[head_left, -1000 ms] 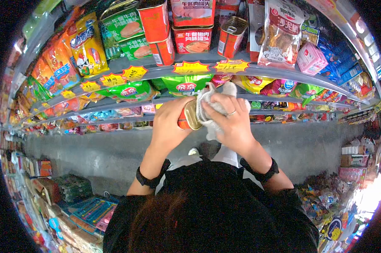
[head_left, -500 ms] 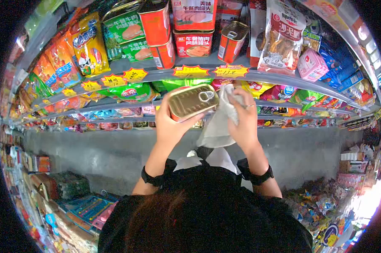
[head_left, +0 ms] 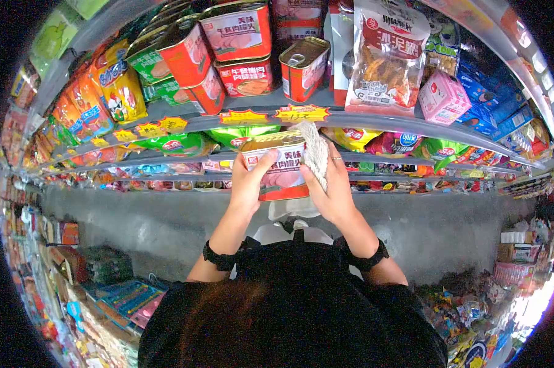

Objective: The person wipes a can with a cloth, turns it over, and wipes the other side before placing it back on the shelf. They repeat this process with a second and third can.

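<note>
In front of the shelf I hold a red luncheon meat can [head_left: 283, 178], its printed label turned up toward me. My left hand [head_left: 250, 181] grips its left side, thumb across the label. A whitish cloth [head_left: 314, 156] is in my right hand [head_left: 335, 190], pressed against the can's right side; part of it hangs below the can. Both hands are closed. Just beyond, on the shelf, stands a single red can [head_left: 304, 69] with a pull-ring lid. Stacked red cans [head_left: 246, 76] are to its left.
The shelf edge [head_left: 375, 119] carries yellow price tags [head_left: 243, 116]. Snack bags [head_left: 120, 83] line the left, with a large clear-front pouch [head_left: 387, 61] and a pink box [head_left: 443, 98] to the right. Lower shelves hold more packets. Grey floor [head_left: 148, 221] lies below.
The can has turned so its label faces me instead of its lid. My right hand has brought the cloth leftward onto the can's side. The view has shifted slightly.
</note>
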`<state>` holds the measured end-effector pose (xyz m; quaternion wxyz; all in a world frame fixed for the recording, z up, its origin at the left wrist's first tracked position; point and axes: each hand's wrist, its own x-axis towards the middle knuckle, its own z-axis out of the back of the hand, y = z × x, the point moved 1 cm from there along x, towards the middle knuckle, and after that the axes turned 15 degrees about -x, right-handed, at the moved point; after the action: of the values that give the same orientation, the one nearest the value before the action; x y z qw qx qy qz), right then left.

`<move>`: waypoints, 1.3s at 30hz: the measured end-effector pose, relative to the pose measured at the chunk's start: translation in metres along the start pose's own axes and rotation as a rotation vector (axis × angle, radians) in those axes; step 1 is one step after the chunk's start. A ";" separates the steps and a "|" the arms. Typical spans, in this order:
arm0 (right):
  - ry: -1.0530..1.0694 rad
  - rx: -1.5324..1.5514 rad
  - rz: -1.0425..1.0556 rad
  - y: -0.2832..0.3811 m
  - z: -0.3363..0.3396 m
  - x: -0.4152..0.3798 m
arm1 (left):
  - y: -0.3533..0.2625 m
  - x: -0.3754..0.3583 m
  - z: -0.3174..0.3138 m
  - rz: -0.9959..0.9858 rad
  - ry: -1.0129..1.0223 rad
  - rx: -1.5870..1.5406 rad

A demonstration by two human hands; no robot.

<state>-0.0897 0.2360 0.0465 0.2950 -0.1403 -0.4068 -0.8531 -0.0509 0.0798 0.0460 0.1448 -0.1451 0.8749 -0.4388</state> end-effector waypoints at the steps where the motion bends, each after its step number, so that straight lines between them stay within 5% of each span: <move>1: 0.018 -0.048 0.013 -0.002 0.006 -0.003 | 0.007 -0.002 -0.002 -0.017 -0.016 -0.050; 6: 0.108 0.014 -0.025 -0.016 0.016 -0.024 | 0.020 -0.001 -0.009 -0.120 -0.073 -0.155; 10: 0.137 0.026 -0.031 -0.034 0.029 -0.030 | 0.025 -0.010 -0.014 -0.008 -0.046 -0.298; 17: -0.245 0.011 -0.160 -0.021 0.058 0.000 | 0.032 -0.006 -0.030 0.016 0.026 -0.339; 20: -0.149 -0.545 0.122 -0.001 0.040 0.002 | 0.029 -0.011 -0.041 -0.008 0.034 -0.330; 26: -0.170 -0.718 0.244 0.009 0.017 -0.004 | 0.024 -0.003 -0.031 -0.075 -0.013 -0.320; 33: -0.161 -0.725 0.686 0.003 0.002 -0.022 | 0.019 0.006 -0.027 -0.041 -0.006 -0.364; 37: -0.026 -0.618 0.409 -0.018 0.019 0.004 | 0.021 0.003 -0.019 -0.067 -0.034 -0.368; 39: -0.162 -0.417 0.223 -0.023 0.029 0.014 | 0.022 -0.003 -0.020 0.001 -0.042 -0.463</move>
<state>-0.1150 0.2639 0.0573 0.3186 -0.3100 -0.2260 -0.8668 -0.0587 0.1078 0.0396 0.1259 -0.1831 0.9491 -0.2232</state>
